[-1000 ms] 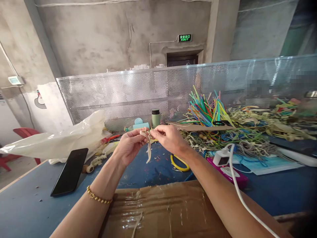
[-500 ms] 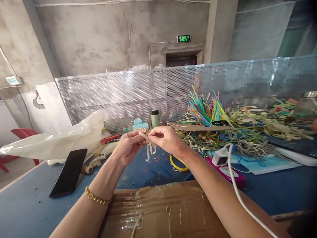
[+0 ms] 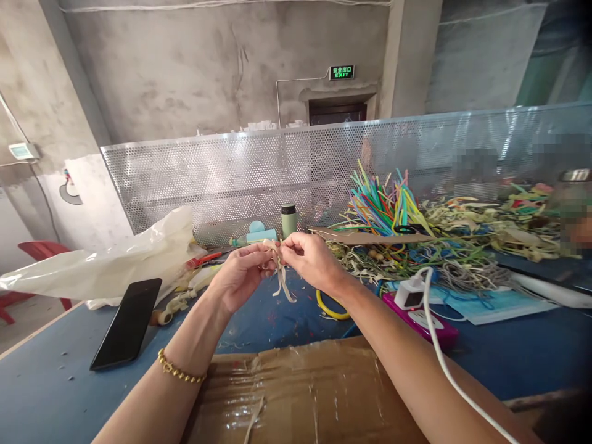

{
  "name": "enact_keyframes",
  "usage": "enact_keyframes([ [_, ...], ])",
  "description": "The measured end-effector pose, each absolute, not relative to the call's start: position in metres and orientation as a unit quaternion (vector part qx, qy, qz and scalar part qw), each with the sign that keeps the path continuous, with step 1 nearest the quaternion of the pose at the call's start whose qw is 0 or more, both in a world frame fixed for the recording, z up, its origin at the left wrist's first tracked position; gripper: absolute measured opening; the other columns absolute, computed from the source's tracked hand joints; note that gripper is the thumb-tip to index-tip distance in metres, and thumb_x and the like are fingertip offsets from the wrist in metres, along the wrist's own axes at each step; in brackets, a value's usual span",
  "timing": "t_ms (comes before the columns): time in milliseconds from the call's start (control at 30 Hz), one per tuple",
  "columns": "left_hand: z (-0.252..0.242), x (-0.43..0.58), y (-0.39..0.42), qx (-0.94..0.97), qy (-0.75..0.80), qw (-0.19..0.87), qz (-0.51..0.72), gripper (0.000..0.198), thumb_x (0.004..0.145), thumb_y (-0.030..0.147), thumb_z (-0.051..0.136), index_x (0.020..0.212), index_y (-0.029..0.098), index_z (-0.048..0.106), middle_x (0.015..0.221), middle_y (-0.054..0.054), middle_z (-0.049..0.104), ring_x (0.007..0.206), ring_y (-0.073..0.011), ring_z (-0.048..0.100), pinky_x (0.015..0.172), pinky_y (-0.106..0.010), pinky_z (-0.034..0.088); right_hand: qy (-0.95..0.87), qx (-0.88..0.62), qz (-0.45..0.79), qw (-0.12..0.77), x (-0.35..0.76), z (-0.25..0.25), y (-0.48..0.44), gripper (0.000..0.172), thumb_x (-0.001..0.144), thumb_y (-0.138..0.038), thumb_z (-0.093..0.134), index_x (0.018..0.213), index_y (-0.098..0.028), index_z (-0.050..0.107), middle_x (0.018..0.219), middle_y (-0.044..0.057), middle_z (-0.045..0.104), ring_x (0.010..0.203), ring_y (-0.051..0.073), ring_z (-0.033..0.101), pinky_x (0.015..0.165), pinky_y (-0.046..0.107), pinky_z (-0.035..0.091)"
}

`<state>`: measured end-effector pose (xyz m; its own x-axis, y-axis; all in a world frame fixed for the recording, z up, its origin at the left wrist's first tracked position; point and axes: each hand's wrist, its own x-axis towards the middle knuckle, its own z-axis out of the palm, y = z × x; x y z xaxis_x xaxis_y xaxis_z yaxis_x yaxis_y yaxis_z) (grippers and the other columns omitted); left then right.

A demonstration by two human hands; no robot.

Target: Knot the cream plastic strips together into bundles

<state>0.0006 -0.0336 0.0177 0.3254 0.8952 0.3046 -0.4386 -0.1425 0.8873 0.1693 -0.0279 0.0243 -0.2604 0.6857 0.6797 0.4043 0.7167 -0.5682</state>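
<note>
Both hands meet over the blue table, at the centre of the head view. My left hand (image 3: 243,273) is closed in a pinch on a bundle of pale cream strips (image 3: 282,282), whose loose ends dangle below the fingers. My right hand (image 3: 309,256) pinches at the top of the same strips, its thumb and fingertips nearly touching those of the left. What exactly lies between the right fingertips is too small to make out. Below the right wrist lies a yellow loop (image 3: 332,306), perhaps a scissors handle.
A cardboard sheet (image 3: 300,394) lies in front of me. On the left are a black phone (image 3: 127,324) and a plastic bag (image 3: 106,253); on the right, a purple power strip (image 3: 437,330) with a white cable, coloured strips (image 3: 386,200) and tangled cords. A perforated metal screen (image 3: 222,179) stands behind.
The dangling strips have swung slightly right and hang lower and more spread. Both hands stay close together, with only small finger shifts. At the far right a blurred shape has come into view.
</note>
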Motion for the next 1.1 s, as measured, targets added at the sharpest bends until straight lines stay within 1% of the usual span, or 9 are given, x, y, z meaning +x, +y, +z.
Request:
enact_keyframes([
  [133,0.018,0.002,-0.035,0.538,0.209,0.611,0.542,0.012,0.073,0.020,0.079,0.079,0.012,0.075,0.072,-0.003,0.062,0.065,-0.0099,0.053,0.063,-0.024,0.042,-0.787,-0.348,0.132,0.492,0.169,0.023,-0.027,0.019,0.085,-0.023,0.055,0.069,-0.015,0.058,0.063,0.002,0.062,0.056,0.011,0.049,0.051,0.025,0.035],
  [200,0.018,0.003,-0.035,0.534,0.221,0.599,0.554,0.013,0.072,0.022,0.080,0.077,0.011,0.075,0.071,-0.003,0.062,0.063,-0.0092,0.051,0.062,-0.024,0.041,-0.792,-0.352,0.130,0.482,0.168,0.024,-0.028,0.018,0.086,-0.023,0.055,0.071,-0.015,0.060,0.065,0.003,0.064,0.057,0.011,0.051,0.053,0.026,0.037],
  [400,0.015,0.004,-0.033,0.531,0.227,0.579,0.576,0.011,0.070,0.016,0.080,0.069,0.008,0.073,0.076,-0.006,0.064,0.062,-0.0080,0.052,0.060,-0.022,0.042,-0.799,-0.387,0.092,0.451,0.165,0.024,-0.029,0.017,0.085,-0.018,0.055,0.069,-0.016,0.059,0.065,0.003,0.064,0.059,0.013,0.053,0.057,0.027,0.038],
  [533,0.015,0.003,-0.031,0.507,0.235,0.570,0.602,0.010,0.067,0.013,0.081,0.068,0.008,0.073,0.084,-0.006,0.066,0.060,-0.0063,0.052,0.058,-0.022,0.042,-0.786,-0.382,0.009,0.485,0.167,0.023,-0.028,0.015,0.084,-0.019,0.056,0.070,-0.017,0.059,0.069,0.003,0.063,0.063,0.014,0.053,0.061,0.029,0.038],
  [633,0.017,0.000,-0.029,0.497,0.236,0.556,0.623,0.011,0.065,0.013,0.082,0.067,0.008,0.072,0.087,-0.006,0.067,0.059,-0.0052,0.051,0.057,-0.022,0.042,-0.785,-0.373,-0.031,0.494,0.168,0.025,-0.031,0.028,0.088,-0.025,0.055,0.061,-0.018,0.057,0.065,0.003,0.059,0.060,0.013,0.049,0.060,0.030,0.035],
  [733,0.017,-0.003,-0.028,0.493,0.245,0.552,0.626,0.013,0.065,0.015,0.082,0.072,0.008,0.073,0.076,-0.005,0.065,0.058,-0.0065,0.052,0.056,-0.022,0.041,-0.809,-0.395,-0.013,0.434,0.166,0.025,-0.035,0.037,0.089,-0.031,0.057,0.054,-0.018,0.057,0.058,0.003,0.056,0.056,0.013,0.046,0.056,0.031,0.030],
  [900,0.015,-0.002,-0.027,0.490,0.256,0.548,0.628,0.018,0.066,0.018,0.082,0.079,0.007,0.075,0.063,-0.002,0.060,0.056,-0.0081,0.051,0.055,-0.023,0.040,-0.814,-0.433,-0.053,0.384,0.158,0.017,-0.036,0.023,0.084,-0.031,0.063,0.066,-0.017,0.068,0.068,0.004,0.062,0.061,0.014,0.050,0.057,0.030,0.028],
  [1000,0.015,-0.002,-0.025,0.485,0.251,0.549,0.632,0.019,0.065,0.017,0.082,0.079,0.006,0.075,0.066,-0.003,0.060,0.056,-0.0077,0.051,0.054,-0.022,0.039,-0.804,-0.451,-0.092,0.377,0.155,0.014,-0.037,0.015,0.081,-0.020,0.061,0.069,-0.017,0.069,0.075,0.005,0.064,0.065,0.015,0.053,0.058,0.030,0.028],
  [1100,0.014,-0.002,-0.025,0.481,0.246,0.550,0.637,0.017,0.065,0.015,0.082,0.078,0.006,0.074,0.071,-0.004,0.061,0.058,-0.0078,0.052,0.053,-0.022,0.039,-0.798,-0.460,-0.080,0.381,0.153,0.015,-0.038,0.016,0.083,-0.017,0.057,0.071,-0.017,0.068,0.074,0.006,0.066,0.066,0.016,0.055,0.058,0.030,0.030],
])
